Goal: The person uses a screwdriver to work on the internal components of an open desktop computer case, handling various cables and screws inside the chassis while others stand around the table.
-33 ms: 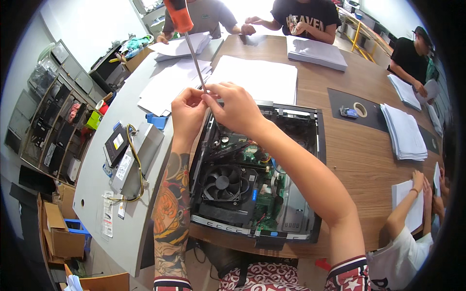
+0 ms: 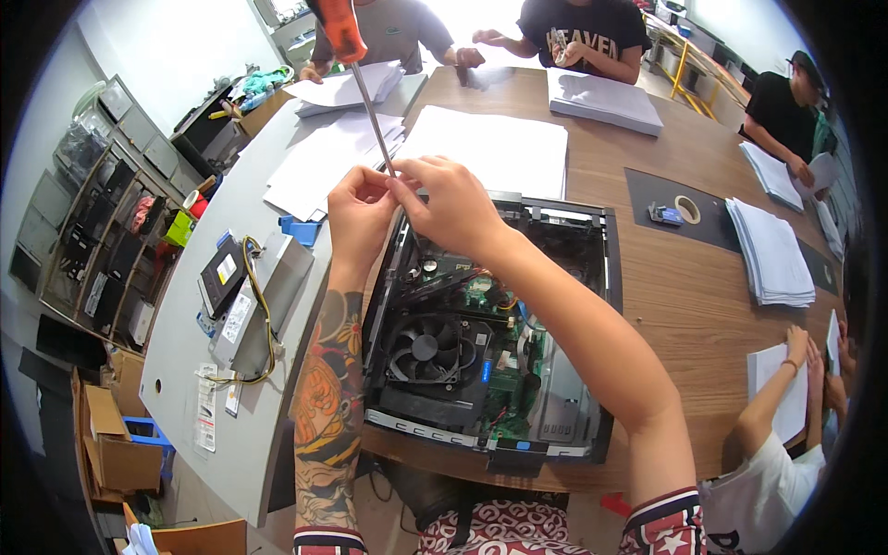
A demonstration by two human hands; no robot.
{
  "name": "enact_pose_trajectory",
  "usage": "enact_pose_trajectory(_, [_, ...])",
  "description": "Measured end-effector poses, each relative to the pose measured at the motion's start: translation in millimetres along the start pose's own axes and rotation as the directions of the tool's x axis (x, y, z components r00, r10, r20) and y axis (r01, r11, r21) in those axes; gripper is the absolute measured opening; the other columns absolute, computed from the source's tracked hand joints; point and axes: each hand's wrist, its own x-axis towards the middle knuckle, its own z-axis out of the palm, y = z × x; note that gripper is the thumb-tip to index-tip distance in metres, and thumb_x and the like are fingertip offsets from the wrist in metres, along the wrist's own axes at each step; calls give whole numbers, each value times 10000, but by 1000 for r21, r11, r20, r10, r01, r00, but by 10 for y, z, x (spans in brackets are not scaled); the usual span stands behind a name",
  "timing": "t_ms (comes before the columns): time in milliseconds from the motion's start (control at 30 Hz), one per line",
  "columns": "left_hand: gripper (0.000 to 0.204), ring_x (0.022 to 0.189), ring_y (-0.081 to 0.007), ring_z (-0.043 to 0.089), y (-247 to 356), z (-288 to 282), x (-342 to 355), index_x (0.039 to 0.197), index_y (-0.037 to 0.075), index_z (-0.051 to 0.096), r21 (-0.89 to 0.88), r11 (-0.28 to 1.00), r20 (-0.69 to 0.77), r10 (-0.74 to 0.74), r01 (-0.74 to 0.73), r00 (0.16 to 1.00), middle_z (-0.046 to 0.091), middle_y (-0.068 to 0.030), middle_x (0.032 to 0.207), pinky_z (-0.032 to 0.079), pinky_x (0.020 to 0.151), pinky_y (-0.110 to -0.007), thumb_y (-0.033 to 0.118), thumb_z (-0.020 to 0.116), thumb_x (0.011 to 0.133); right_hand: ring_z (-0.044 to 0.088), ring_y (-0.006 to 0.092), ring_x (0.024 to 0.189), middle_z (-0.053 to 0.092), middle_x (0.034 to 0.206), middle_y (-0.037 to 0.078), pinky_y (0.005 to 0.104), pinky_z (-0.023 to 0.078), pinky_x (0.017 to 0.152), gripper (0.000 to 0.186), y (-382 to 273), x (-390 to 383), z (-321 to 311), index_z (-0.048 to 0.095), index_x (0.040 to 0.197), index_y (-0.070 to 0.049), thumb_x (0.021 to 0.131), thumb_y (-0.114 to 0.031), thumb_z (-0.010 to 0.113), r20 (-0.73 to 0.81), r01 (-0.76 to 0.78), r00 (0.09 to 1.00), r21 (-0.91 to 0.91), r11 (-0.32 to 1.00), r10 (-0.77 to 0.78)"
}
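Note:
A screwdriver with an orange handle slants down from the top edge, its handle uppermost. My left hand and my right hand meet at the lower part of its metal shaft, both closed in a pinch around it. The fingers hide the tip and anything small held there. Beneath my hands lies an opened desktop computer case. Inside it show a black cooling fan, a green circuit board and thin cables. My right forearm crosses over the case.
Left of the case, a metal power supply with cables and a black drive rest on the grey table. White paper sheets lie beyond the case. A tape roll sits at right. Several people handle papers around the table.

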Motion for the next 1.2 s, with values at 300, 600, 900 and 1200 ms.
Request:
enact_pose_trajectory(300, [140, 853, -141, 682, 77, 71, -20, 1009, -64, 676, -103, 992, -1, 69, -69, 998, 721, -125, 927, 537, 805, -270, -16, 628, 886, 669, 309, 852, 695, 921, 168, 401, 521, 780, 272, 57, 20, -18, 673, 1074, -6, 882, -197, 646, -24, 16, 1000, 7, 1000, -15])
enact_pose_trajectory(600, [126, 861, -143, 685, 44, 31, -33, 995, -67, 672, -43, 999, -37, 22, -23, 999, 721, -124, 927, 536, 804, -268, -27, 626, 885, 665, 320, 834, 683, 894, 180, 405, 507, 797, 274, 20, -7, 2, 672, 1071, -10, 868, -193, 651, -2, 18, 1000, 23, 1000, -17])
enact_pose_trajectory(900, [121, 833, -128, 675, 79, 99, -36, 976, -56, 692, -150, 987, -16, 55, -57, 998, 722, -110, 901, 530, 766, -247, -22, 625, 880, 643, 331, 914, 676, 937, 166, 426, 514, 809, 272, 86, 19, -19, 683, 1051, -36, 891, -244, 610, -11, -17, 1000, 24, 1000, 18])
enact_pose_trajectory(1200, [84, 798, -120, 680, 5, 19, -10, 869, -5, 637, -62, 996, -55, 54, -57, 997, 724, -91, 857, 527, 738, -245, 30, 712, 855, 645, 328, 903, 672, 926, 166, 424, 514, 797, 272, 31, 9, -5, 680, 1046, -27, 894, -240, 606, 15, -8, 1000, 32, 999, 8])
